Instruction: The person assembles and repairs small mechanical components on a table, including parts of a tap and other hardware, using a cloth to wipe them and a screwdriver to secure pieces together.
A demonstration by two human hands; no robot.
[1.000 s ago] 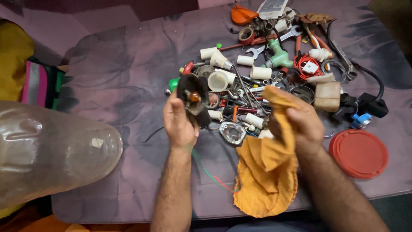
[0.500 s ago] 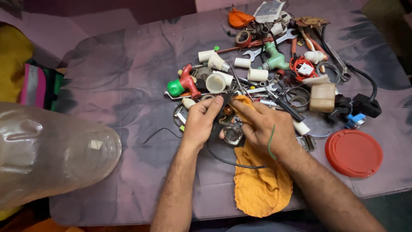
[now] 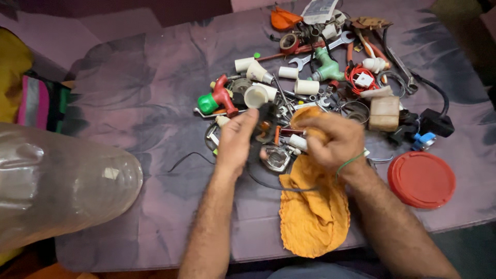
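My left hand (image 3: 235, 140) grips a dark round metal part (image 3: 264, 124) just above the pile of hardware. My right hand (image 3: 335, 140) is closed on an orange cloth (image 3: 312, 217). The cloth's bunched upper end is pressed against the dark part, and the rest hangs down over the table's front edge. A small white tube sticks out beside my right fingers. Below the two hands lies a shiny metal fitting (image 3: 276, 157). A thin black wire (image 3: 181, 157) curls across the table under my wrists.
Loose hardware covers the far middle of the purple-grey table cover (image 3: 144, 103): white pipe fittings (image 3: 307, 87), wrenches, a green and red tool (image 3: 217, 98), a tan block (image 3: 384, 112), a black adapter (image 3: 436, 122). A red lid (image 3: 421, 179) lies right. A big clear plastic bottle (image 3: 57, 191) fills the left foreground.
One second ago my left hand held the dark part up alone. Both hands then dipped into the pile. Now the cloth in my right hand is against the part.
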